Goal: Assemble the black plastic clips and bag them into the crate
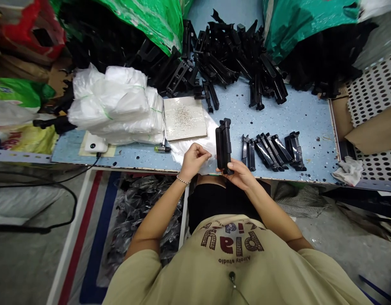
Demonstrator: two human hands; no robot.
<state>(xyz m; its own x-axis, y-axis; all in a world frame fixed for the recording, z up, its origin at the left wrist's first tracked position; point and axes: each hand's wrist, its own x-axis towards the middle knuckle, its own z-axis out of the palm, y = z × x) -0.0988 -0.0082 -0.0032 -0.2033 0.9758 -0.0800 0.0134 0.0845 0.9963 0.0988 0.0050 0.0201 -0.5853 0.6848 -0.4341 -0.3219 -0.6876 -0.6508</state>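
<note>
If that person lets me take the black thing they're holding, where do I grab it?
Probably pinch the far end of the black part across its narrow sides, coming from the far side of the table: it's long and slim, and the right hand holds its near end, leaving the far end free.

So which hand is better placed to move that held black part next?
Probably the right hand: it holds the black part by its lower end, while the left hand seems to be pinching clear plastic beside it.

A speckled blue worktop (pixel 309 120) stands over a grey floor (pixel 341 243), a perforated white panel (pixel 380 87) at right
</note>
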